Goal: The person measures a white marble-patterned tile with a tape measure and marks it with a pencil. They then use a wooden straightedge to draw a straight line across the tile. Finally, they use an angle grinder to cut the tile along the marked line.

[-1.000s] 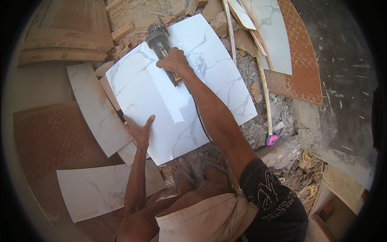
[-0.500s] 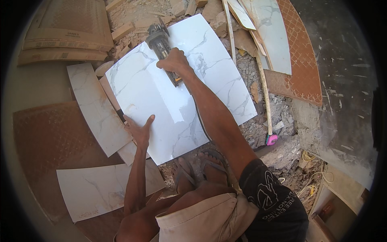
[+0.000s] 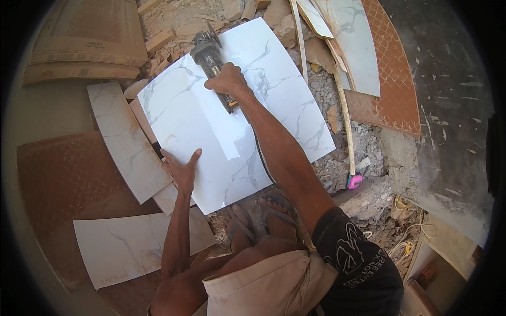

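Grinder (image 3: pixel 209 60): I see it over the marbled tile (image 3: pixel 290 102), by the far edge;
Right hand (image 3: pixel 230 83): fingers wrapped round the grinder body;
Left hand (image 3: pixel 182 171): thumb spread wide, at tile's left edge;
Tape measure (image 3: pixel 355 181): pink, right of tile

One angle grinder (image 3: pixel 206 57), one marbled tile (image 3: pixel 219 145) beneath it, two hands (image 3: pixel 230 81), two feet (image 3: pixel 238 214), two sandals (image 3: pixel 281 215), one tape measure (image 3: pixel 355 181).

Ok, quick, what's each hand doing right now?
Left hand: open, spread at the left edge of the marbled white tile.
Right hand: closed, holding the angle grinder.
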### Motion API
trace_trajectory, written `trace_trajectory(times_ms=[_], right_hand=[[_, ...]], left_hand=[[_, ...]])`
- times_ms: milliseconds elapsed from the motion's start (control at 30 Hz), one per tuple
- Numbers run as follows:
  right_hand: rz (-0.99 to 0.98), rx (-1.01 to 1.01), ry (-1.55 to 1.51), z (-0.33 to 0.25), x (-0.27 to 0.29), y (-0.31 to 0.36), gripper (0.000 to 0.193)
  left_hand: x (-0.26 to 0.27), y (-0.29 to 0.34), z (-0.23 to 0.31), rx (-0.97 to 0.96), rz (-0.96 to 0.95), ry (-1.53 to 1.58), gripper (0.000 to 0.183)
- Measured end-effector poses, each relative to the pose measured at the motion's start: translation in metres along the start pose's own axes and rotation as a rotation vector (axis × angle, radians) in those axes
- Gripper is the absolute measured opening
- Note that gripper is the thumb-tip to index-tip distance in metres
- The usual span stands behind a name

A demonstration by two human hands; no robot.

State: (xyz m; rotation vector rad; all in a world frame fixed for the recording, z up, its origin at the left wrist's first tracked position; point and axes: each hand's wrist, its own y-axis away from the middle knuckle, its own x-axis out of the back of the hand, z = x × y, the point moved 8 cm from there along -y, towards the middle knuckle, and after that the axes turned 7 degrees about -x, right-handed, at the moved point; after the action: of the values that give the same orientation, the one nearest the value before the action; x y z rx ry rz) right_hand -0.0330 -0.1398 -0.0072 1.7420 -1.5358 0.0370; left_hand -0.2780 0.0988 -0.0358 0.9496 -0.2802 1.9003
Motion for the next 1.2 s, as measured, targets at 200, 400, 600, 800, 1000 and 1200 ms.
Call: trace_trajectory(times_ms=[200,400,600,800,1000,1200], right_hand=[[-0.117,-0.027,0.007,-0.004,0.003,0.014,0.057],[-0.122,-0.033,0.004,-0.004,0.004,0.016,0.059],[-0.09,-0.031,0.018,0.003,-0.001,0.01,0.059],[-0.093,-0.02,0.018,0.003,-0.001,0.012,0.057],[-0.088,-0.028,0.016,0.003,0.004,0.018,0.054],[-0.11,-0.018,0.014,0.005,0.002,0.018,0.055]], left_hand=[[0.001,-0.001,-0.002,0.002,-0.012,0.005,0.137],[0.001,0.0,-0.001,0.01,-0.022,0.017,0.138],[0.002,0.002,0.006,0.018,-0.022,0.033,0.138],[0.002,0.002,0.006,0.011,-0.023,0.022,0.137],[0.001,0.001,0.003,-0.002,-0.007,0.004,0.138],[0.001,0.0,0.001,0.003,-0.005,0.014,0.138]])
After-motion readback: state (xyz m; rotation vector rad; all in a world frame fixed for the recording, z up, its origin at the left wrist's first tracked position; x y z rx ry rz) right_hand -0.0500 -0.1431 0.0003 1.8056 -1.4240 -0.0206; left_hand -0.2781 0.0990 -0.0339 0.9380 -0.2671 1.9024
